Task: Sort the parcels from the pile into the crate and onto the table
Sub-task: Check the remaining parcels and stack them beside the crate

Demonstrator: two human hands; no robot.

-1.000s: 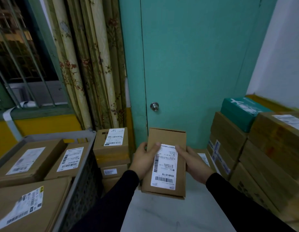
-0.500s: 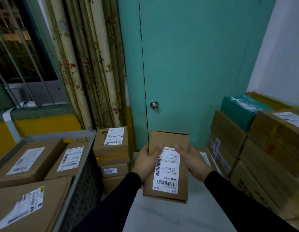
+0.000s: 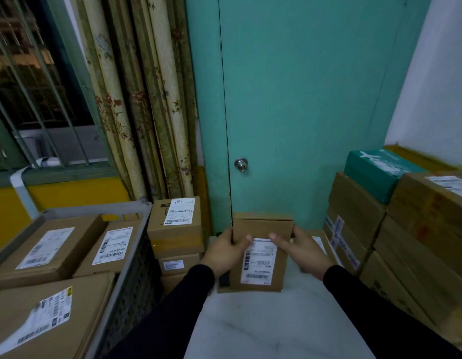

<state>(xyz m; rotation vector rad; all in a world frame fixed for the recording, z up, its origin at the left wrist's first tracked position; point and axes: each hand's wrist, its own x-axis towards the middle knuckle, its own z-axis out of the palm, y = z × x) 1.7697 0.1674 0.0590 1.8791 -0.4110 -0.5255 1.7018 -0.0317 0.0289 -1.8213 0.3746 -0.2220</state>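
Note:
A small brown cardboard parcel (image 3: 261, 230) with a white shipping label sits low over the white marble table (image 3: 263, 330), its near edge close to the surface. My left hand (image 3: 224, 252) grips its left side, thumb on top. My right hand (image 3: 301, 250) holds the right side, thumb on the label. Whether the parcel rests on the table I cannot tell. A grey plastic crate (image 3: 126, 265) at the left holds three labelled brown parcels (image 3: 51, 250).
A stack of brown boxes (image 3: 174, 226) stands between the crate and the table. A pile of large cartons (image 3: 416, 244) with a teal box (image 3: 375, 172) on top lines the table's right side. A teal door with a knob (image 3: 240, 164) is behind.
Both hands have lowered the parcel and moved it away from me toward the table's far end. It now lies flatter and lower in view.

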